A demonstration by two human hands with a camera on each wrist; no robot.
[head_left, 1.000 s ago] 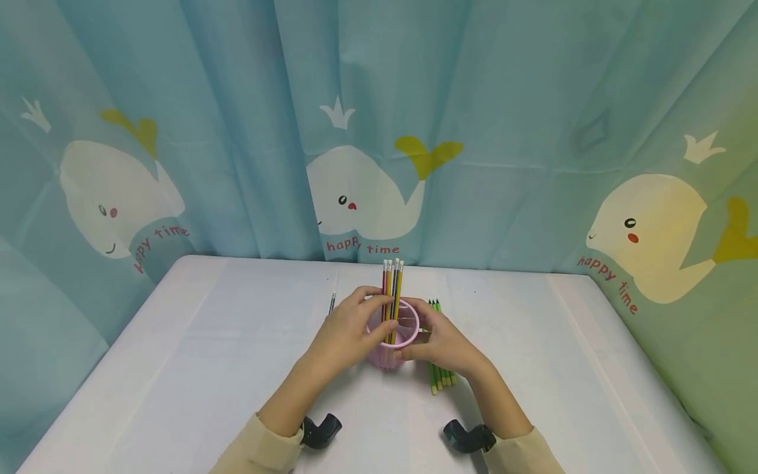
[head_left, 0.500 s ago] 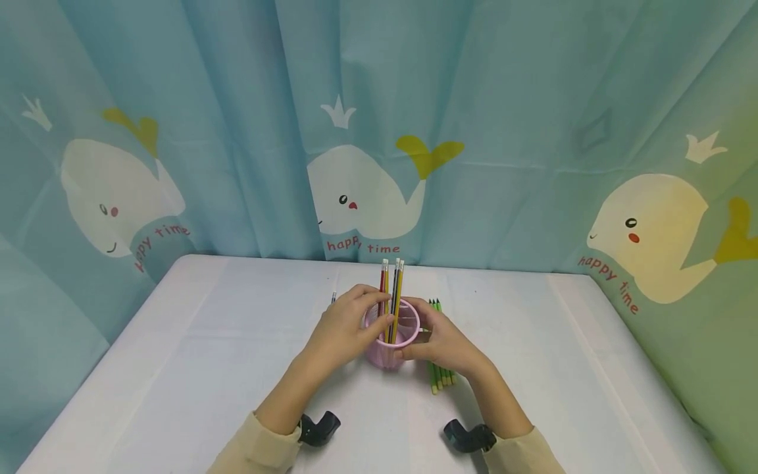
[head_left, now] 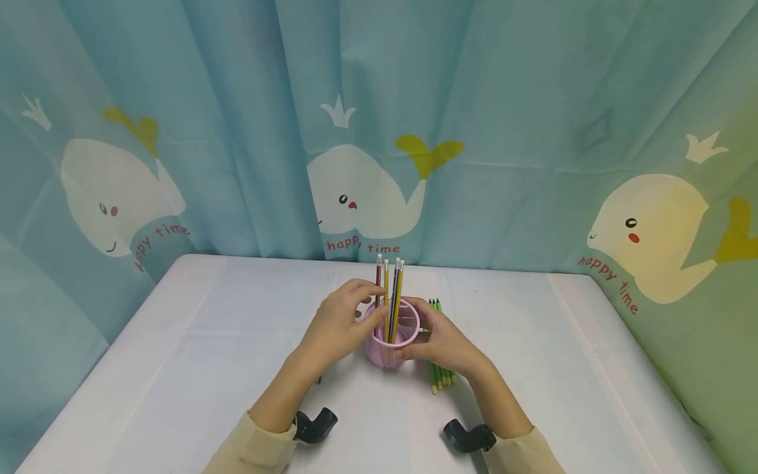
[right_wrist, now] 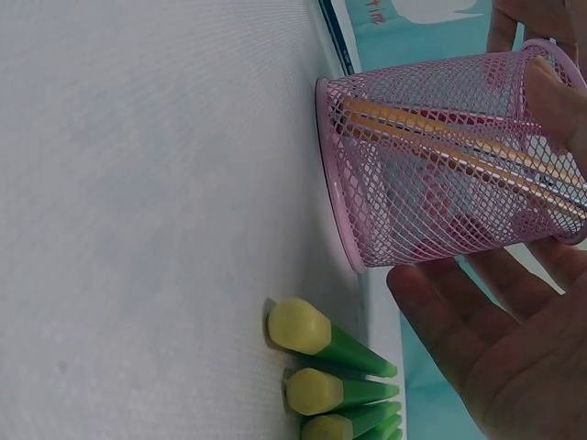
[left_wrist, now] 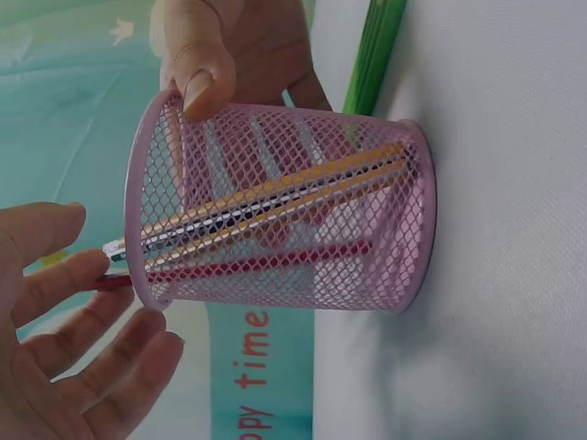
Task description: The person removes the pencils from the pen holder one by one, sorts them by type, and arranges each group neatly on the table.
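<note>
A pink mesh pencil holder (head_left: 383,357) stands upright on the table, gripped from its right side by my right hand (head_left: 448,341). The thumb lies over the rim and the other fingers are around the far side. Inside lean several pencils with white eraser ends (head_left: 398,296), yellow and dark striped. A red pencil (left_wrist: 266,264) leans apart from them at the left of the holder. My left hand (head_left: 339,324) is at the rim, thumb and fingers spread loosely about the pencil tops. In the left wrist view, its fingertips are right by the red pencil's end.
Several green pencils (head_left: 441,378) with yellowish ends lie on the table just right of the holder, partly under my right hand. A dark pencil (right_wrist: 336,35) lies beyond the holder in the right wrist view. Behind the white table (head_left: 213,368) hangs a whale-print curtain (head_left: 509,217).
My left hand has shifted slightly left and its fingers have loosened. The red pencil has swung left, away from the other pencils. My right hand and the holder have stayed put.
</note>
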